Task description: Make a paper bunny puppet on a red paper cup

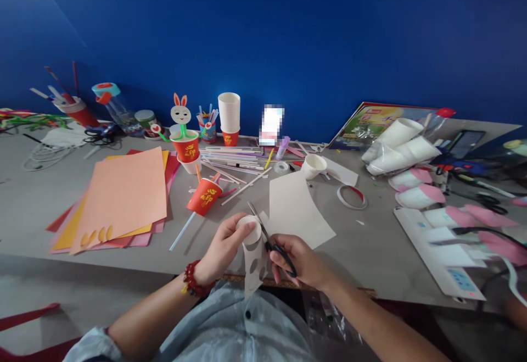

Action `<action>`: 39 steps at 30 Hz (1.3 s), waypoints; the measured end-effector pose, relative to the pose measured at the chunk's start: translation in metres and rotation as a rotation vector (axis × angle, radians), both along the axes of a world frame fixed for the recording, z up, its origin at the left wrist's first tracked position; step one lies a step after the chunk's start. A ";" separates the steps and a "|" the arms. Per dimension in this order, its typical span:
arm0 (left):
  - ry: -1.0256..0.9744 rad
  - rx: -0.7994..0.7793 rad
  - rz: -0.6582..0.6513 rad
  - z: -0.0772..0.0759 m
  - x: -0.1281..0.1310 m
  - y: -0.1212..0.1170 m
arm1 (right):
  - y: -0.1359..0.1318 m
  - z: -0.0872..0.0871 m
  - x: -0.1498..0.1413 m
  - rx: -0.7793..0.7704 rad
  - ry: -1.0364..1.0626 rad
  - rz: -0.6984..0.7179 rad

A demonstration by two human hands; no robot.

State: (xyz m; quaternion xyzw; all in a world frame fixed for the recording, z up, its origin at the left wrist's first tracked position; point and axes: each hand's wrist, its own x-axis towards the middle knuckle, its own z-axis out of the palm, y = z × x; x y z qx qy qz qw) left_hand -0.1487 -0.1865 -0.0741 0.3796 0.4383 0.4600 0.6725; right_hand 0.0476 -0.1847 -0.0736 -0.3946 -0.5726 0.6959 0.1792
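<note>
At the table's front edge my left hand [224,244] pinches a piece of white paper [256,268], thumb on top. The paper has a rounded upper end and several holes in the strip hanging below. Black-handled scissors [282,253] are gripped in my right hand [298,257], their blades pointing up and away along the right edge of the rounded end. Whether the blades are closed on the paper cannot be made out. A larger white sheet [298,208] with a curved cut edge lies just beyond my right hand.
Coloured paper sheets [123,191] are stacked at left. A rabbit-faced cup figure [185,148], a tilted red cup [205,196] with straws and a tall cup stack [229,112] stand near the middle. Right are a tape roll [352,198], bagged cups [399,148] and a power strip [436,257].
</note>
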 end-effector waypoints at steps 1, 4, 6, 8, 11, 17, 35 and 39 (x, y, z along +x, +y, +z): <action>0.020 0.008 -0.013 0.001 -0.001 0.000 | 0.001 0.000 0.001 0.003 0.006 0.006; 0.057 0.030 -0.036 0.005 -0.003 0.002 | 0.003 0.001 0.002 0.011 0.002 0.021; 0.070 0.047 -0.052 0.009 -0.003 0.003 | 0.004 0.002 0.002 0.019 -0.012 0.028; 0.076 0.060 -0.067 0.014 -0.002 0.003 | 0.004 0.003 0.003 0.025 -0.024 0.040; 0.075 0.064 -0.072 0.019 -0.002 0.004 | 0.004 0.004 0.003 0.028 -0.032 0.051; 0.082 0.092 -0.105 0.017 -0.004 0.006 | 0.004 0.005 0.003 0.026 -0.035 0.027; 0.083 0.071 -0.020 0.003 -0.002 0.005 | 0.005 0.002 0.005 0.042 -0.009 0.048; 0.036 0.046 -0.052 0.002 -0.001 0.007 | 0.004 0.001 0.006 0.025 -0.014 0.028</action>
